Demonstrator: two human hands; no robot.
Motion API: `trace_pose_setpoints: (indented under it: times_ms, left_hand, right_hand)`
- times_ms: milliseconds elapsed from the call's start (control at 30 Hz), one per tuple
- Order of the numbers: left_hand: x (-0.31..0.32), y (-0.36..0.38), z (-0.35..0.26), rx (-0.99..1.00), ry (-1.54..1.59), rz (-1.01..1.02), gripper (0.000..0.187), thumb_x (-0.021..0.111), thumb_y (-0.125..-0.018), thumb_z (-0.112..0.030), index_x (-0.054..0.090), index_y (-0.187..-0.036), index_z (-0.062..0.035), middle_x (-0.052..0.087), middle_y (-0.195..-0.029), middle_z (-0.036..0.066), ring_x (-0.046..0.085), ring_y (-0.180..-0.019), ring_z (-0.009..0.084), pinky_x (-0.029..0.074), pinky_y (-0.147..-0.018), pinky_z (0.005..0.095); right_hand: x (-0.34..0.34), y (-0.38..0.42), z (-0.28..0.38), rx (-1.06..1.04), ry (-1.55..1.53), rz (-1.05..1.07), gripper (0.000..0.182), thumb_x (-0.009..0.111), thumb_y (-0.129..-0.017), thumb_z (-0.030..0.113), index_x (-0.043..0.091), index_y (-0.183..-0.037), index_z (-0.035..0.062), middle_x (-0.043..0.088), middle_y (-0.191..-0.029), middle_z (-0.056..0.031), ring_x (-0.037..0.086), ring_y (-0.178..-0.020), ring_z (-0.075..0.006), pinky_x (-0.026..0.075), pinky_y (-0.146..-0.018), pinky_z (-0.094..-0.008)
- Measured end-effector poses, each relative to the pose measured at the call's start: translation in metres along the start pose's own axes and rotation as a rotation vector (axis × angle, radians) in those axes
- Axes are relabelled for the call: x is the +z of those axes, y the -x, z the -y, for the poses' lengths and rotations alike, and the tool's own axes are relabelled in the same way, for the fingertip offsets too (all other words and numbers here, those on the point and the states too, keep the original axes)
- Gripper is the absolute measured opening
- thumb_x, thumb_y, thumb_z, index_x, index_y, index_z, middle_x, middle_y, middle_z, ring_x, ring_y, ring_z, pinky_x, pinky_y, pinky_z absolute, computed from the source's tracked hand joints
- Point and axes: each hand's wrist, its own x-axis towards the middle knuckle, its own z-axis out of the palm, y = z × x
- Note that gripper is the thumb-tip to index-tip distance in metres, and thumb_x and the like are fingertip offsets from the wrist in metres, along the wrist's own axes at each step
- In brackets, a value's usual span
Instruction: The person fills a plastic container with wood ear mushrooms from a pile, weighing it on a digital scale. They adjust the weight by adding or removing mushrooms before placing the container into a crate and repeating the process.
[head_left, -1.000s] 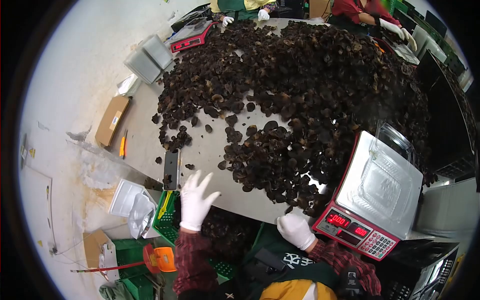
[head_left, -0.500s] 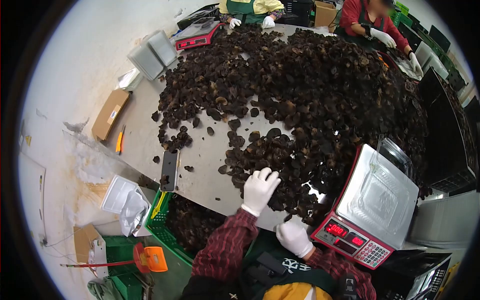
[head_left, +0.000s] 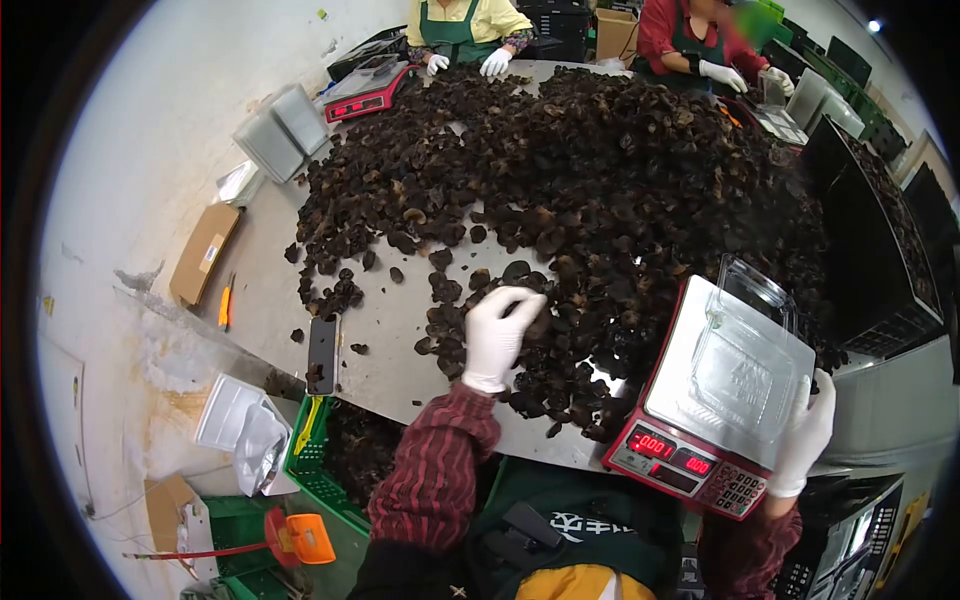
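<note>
Dried black wood ear mushrooms lie in a broad heap over the metal table. My left hand, in a white glove, is at the heap's near edge with its fingers curled together; what lies between them is hidden. A red digital scale with a silver platform stands at the near right. On the platform is a clear plastic tray. My right hand, also gloved, is beside the scale's right edge, its thumb and fingers apart by the tray's side.
A phone and an orange knife lie on the left. Below the near edge, a green crate holds more mushrooms. Stacked plastic trays and another scale stand farther back. Two gloved co-workers are across the table; a black crate is right.
My right hand has moved from the table's front edge, left of the scale, to the scale's right side. My left hand's fingers have curled in. The whole view has shifted slightly.
</note>
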Motion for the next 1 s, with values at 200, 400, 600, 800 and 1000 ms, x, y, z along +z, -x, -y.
trace_pose_setpoints:
  times_ms: [200, 400, 600, 800, 1000]
  left_hand:
    - [0.120, 0.015, -0.065, 0.720, 0.034, 0.404, 0.011, 0.066, -0.081, -0.009, 0.066, -0.091, -0.0038, 0.062, -0.087, 0.009, 0.061, -0.080, 0.0237, 0.050, -0.069, 0.0297]
    - [0.205, 0.046, -0.062, 0.865, -0.449, 0.941, 0.020, 0.068, -0.072, -0.025, 0.066, -0.084, -0.0090, 0.060, -0.092, 0.005, 0.060, -0.090, 0.0232, 0.052, -0.068, 0.0358]
    - [0.174, 0.053, -0.078, 0.967, -0.274, 0.830, 0.021, 0.070, -0.070, -0.024, 0.068, -0.087, -0.0109, 0.056, -0.115, 0.007, 0.056, -0.103, 0.0265, 0.049, -0.082, 0.0403]
    - [0.077, -0.017, -0.069, 0.893, -0.347, 0.479, 0.034, 0.074, -0.070, -0.020, 0.066, -0.099, -0.0054, 0.062, -0.105, 0.014, 0.059, -0.092, 0.0313, 0.050, -0.079, 0.0399]
    - [0.005, -0.023, 0.058, 0.389, -1.027, 0.401, 0.047, 0.064, -0.082, -0.048, 0.062, -0.123, -0.0243, 0.046, -0.138, 0.017, 0.041, -0.125, 0.0380, 0.035, -0.100, 0.0503]
  right_hand:
    - [0.039, 0.003, -0.089, 0.234, -0.267, 0.493, 0.032, 0.060, -0.091, 0.019, 0.057, -0.115, -0.0032, 0.063, -0.081, -0.0116, 0.059, -0.062, -0.0174, 0.047, -0.058, -0.0298]
    - [0.043, 0.012, -0.043, 0.269, -0.484, 0.510, 0.016, 0.052, -0.091, 0.008, 0.061, -0.100, -0.0011, 0.052, -0.058, -0.0009, 0.044, -0.044, -0.0064, 0.036, -0.041, -0.0258]
    - [0.046, 0.007, -0.030, 0.351, -0.626, 0.615, 0.020, 0.051, -0.094, 0.011, 0.062, -0.106, -0.0017, 0.053, -0.061, -0.0018, 0.046, -0.047, -0.0062, 0.035, -0.042, -0.0251]
    - [0.065, 0.016, -0.072, -0.188, -0.363, 0.184, 0.029, 0.055, -0.096, 0.020, 0.060, -0.111, -0.0035, 0.061, -0.075, -0.0081, 0.053, -0.060, -0.0104, 0.044, -0.056, -0.0271]
    - [0.020, 0.023, -0.022, 0.256, -0.368, 0.431, 0.028, 0.055, -0.095, 0.019, 0.059, -0.111, -0.0028, 0.064, -0.083, -0.0149, 0.060, -0.070, -0.0184, 0.047, -0.065, -0.0306]
